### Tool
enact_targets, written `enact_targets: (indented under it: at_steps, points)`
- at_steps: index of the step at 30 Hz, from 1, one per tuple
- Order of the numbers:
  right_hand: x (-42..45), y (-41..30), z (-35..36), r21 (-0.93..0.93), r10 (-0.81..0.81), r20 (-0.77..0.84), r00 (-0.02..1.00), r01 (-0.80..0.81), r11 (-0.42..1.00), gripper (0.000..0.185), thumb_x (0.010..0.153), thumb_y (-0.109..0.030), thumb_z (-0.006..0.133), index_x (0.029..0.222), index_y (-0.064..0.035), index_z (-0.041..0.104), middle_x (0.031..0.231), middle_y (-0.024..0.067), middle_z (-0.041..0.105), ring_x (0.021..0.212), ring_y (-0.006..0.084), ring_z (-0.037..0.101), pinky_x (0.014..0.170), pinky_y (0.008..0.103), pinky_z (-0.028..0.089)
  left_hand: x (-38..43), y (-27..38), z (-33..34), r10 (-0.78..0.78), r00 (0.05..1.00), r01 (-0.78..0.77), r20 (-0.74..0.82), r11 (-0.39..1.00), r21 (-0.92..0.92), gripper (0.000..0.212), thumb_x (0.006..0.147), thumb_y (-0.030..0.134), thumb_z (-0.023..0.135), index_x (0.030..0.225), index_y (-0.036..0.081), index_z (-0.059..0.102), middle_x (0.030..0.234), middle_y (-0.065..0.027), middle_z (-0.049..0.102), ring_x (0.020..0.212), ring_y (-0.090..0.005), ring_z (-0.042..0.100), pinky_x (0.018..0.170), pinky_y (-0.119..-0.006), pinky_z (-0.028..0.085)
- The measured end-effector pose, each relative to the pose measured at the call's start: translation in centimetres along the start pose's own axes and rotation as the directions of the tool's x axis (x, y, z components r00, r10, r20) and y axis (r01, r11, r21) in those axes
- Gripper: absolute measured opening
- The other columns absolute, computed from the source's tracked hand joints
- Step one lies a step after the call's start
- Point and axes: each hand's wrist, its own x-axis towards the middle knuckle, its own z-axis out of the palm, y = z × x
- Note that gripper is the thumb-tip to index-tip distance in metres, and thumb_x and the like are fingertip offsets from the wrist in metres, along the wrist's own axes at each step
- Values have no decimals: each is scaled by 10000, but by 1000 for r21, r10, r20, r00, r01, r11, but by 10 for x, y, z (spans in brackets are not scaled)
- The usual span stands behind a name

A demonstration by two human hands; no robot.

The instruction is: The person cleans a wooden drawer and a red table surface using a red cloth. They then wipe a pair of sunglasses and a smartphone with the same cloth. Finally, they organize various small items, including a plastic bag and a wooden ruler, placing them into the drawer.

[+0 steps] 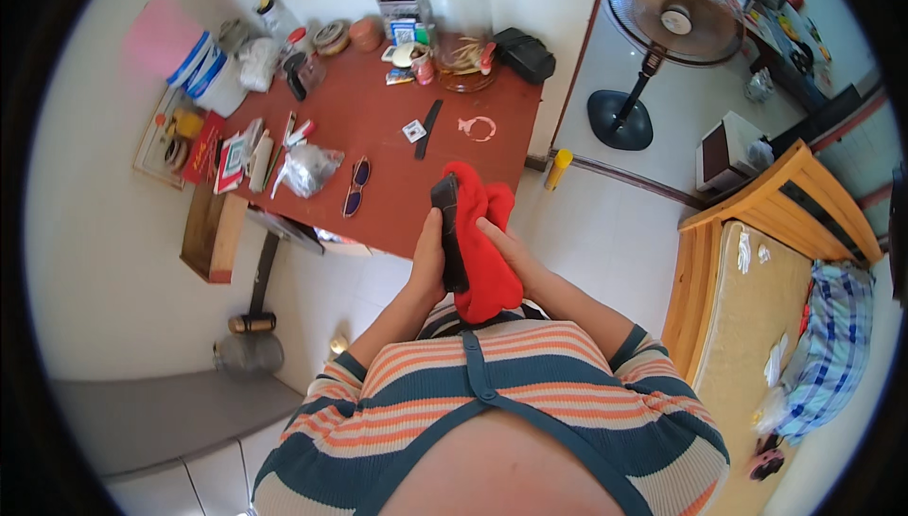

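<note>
My left hand grips a dark oblong object, perhaps a glasses case, with the thumb along its side. Bunched against that object's right side is a red cloth, which my right hand holds with the thumb on top. Both hands are close together in front of my waist, just off the edge of a reddish-brown table. Sunglasses lie on the table near its front edge. Beyond the hands are a dark strip, a small white square card and a pink ring-shaped item.
A tall glass jar and a black pouch stand at the table's back. An open drawer juts out at left. A yellow cylinder stands on the floor, a pedestal fan beyond the doorway, a wooden bed at right.
</note>
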Motion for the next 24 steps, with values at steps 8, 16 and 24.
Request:
enact_targets:
  at_steps: [8, 16, 24]
  points:
    - [34, 31, -47, 158, 134, 57, 989, -142, 977, 464, 966, -370, 530, 1318, -75, 461, 1144, 85, 600, 1004, 180, 599, 859, 306, 510, 7, -12, 8, 149, 988, -152, 46, 986, 62, 574, 1000, 515, 325, 1416, 123, 382, 1336, -88, 508, 1189, -200, 513, 1016, -354, 418]
    - [-4, 2, -6, -623, -485, 246, 839, 520, 584, 443, 870, -169, 637, 1242, 15, 485, 1148, 136, 552, 1068, 264, 547, 934, 357, 422, 9, -5, 17, -104, 992, 114, 72, 981, -156, 640, 965, 589, 341, 1404, 128, 406, 1358, -96, 499, 1212, -237, 501, 1022, -366, 412]
    - [2, -10, -23, -819, -645, 318, 695, 544, 182, 478, 833, -185, 689, 1228, 13, 508, 1185, 207, 533, 1123, 359, 521, 947, 405, 403, -1, 0, 33, -158, 972, 192, 172, 960, -202, 805, 866, 756, 333, 1366, 138, 459, 1315, -110, 542, 1176, -250, 541, 1022, -406, 416]
